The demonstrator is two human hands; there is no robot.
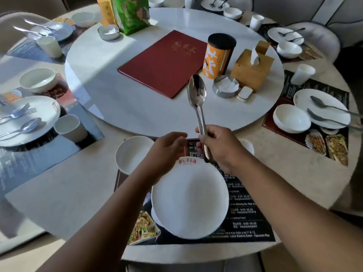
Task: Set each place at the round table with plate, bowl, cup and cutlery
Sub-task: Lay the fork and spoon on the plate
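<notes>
Gripping light, slick steel cutlery (197,95) by its handles (a sound hold) is the right hand (218,146); left hand (167,148) hovers empty.

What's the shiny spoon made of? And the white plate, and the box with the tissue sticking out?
The spoon looks like polished metal, probably steel: silver and mirror-bright, with reflections in its bowl. The plate seems glazed ceramic, though melamine is possible: smooth white, a soft sheen, a red printed logo. The tissue box looks like wood or bamboo: matte honey-brown, flat panels.
</notes>
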